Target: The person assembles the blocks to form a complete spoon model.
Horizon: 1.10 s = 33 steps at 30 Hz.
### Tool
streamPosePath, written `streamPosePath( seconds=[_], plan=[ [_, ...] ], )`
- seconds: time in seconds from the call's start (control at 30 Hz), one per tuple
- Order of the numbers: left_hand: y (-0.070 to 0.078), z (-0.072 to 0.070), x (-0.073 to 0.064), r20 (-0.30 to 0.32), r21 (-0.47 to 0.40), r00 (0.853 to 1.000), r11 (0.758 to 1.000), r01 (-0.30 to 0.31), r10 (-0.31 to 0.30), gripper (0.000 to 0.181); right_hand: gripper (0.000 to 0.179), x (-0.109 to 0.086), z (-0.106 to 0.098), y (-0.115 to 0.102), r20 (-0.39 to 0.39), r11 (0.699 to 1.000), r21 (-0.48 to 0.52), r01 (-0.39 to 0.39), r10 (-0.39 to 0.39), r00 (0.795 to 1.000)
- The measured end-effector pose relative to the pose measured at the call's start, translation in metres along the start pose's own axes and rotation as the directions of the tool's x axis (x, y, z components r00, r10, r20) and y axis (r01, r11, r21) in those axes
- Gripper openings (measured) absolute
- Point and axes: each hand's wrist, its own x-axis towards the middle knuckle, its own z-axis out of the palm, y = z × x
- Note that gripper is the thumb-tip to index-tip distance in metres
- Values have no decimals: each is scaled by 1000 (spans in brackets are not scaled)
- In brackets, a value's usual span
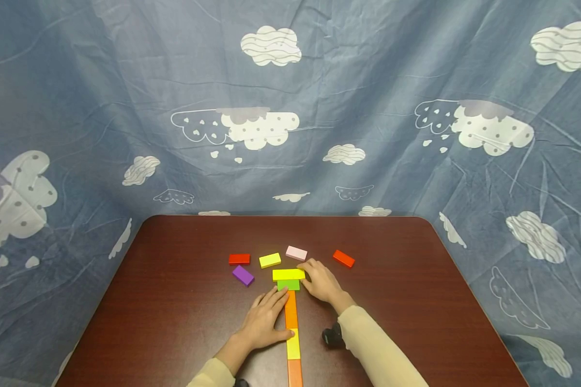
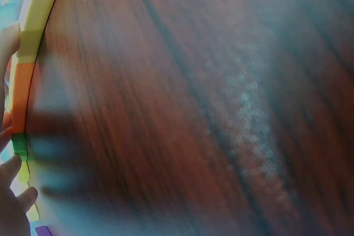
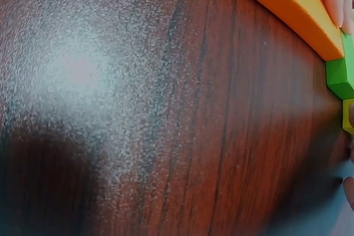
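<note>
A row of wooden blocks runs up the table in the head view: an orange block (image 1: 295, 373) in front, a yellow block (image 1: 293, 350), another orange block (image 1: 291, 312), then a green block (image 1: 289, 285) set crosswise. Against the green one's far side lies a longer yellow block (image 1: 285, 274), also crosswise. My right hand (image 1: 322, 283) pinches its right end between thumb and fingers. With fingers spread, my left hand (image 1: 261, 325) rests along the row's left side, its fingertips by the green and orange blocks and its thumb on the yellow block.
Beyond the row lie a red block (image 1: 239, 259), a purple block (image 1: 243, 276), a small yellow block (image 1: 270, 260), a pink block (image 1: 296, 253) and, farther right, another red block (image 1: 344, 258). A cloud-patterned curtain (image 1: 319, 183) hangs behind the brown table (image 1: 174, 322).
</note>
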Motion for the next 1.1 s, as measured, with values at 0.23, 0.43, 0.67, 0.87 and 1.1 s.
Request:
streamPosePath(
  seconds=[0.23,0.43,0.67,0.87,1.1],
  plan=[
    [-1,-1,1,5,-3,1000,1000,7,-7,88,35,1,-4,3,-17,994,107,-36,38,999],
    [-1,-2,1,12,2,1000,1000,14,-14,88,30,1,-7,14,-79,982,150,-115,128,989],
    [-1,-2,1,12,0,1000,1000,16,-16,88,29,0,-10,26,-139,971,171,-167,192,972],
    [-1,0,0,1,-8,1000,1000,6,-6,88,28,2,-10,27,-155,956,214,-199,235,960],
    [-1,4,0,-11,-11,1000,1000,3,-3,89,31,13,-10,23,-120,922,267,-280,320,940]
  ],
)
